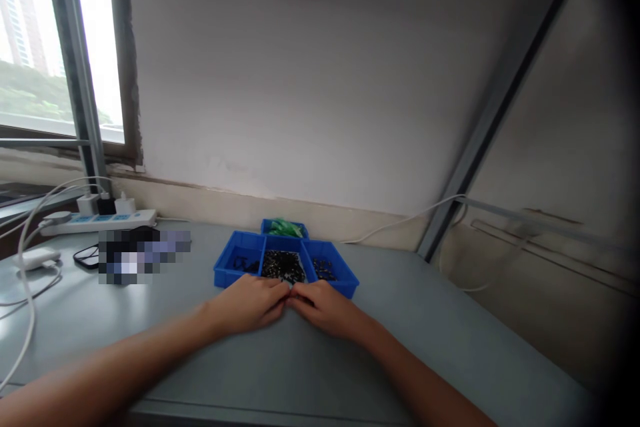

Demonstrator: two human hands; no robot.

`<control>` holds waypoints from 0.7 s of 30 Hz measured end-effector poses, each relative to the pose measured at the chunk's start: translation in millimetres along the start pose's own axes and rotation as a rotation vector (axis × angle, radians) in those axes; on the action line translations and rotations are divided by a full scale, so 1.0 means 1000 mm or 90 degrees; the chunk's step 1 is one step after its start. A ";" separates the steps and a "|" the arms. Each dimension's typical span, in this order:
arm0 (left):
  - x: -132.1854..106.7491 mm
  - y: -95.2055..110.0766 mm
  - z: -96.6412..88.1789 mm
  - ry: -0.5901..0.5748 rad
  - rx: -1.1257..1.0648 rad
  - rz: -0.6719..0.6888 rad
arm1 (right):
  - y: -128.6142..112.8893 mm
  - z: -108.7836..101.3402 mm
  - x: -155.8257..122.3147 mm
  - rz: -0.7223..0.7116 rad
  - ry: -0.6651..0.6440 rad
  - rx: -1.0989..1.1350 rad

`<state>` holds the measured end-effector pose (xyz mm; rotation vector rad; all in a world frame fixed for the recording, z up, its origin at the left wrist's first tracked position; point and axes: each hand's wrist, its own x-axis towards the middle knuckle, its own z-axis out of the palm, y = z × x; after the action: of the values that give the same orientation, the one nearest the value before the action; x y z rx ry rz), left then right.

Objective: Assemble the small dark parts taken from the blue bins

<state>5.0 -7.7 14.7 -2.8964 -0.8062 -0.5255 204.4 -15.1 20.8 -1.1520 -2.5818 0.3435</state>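
My left hand and my right hand rest on the grey table, fingertips meeting in a pinch just in front of the middle blue bin. That bin is full of small dark parts. Both hands have their fingers pressed together; whatever sits between the fingertips is too small to name. A blue bin to the left holds a few dark parts, and a blue bin to the right holds several more. Behind them a fourth blue bin holds green pieces.
A white power strip with plugged chargers and white cables lies at the back left by the window. A white charger and a dark object sit on the left. A grey slanted metal beam rises at the right.
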 end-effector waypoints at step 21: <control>0.000 0.000 0.000 -0.013 0.009 -0.029 | 0.004 0.002 0.000 0.016 -0.006 -0.057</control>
<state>4.6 -7.8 15.0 -2.8820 -0.8777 -0.4924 206.3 -12.9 17.8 -1.2166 -2.6164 0.2418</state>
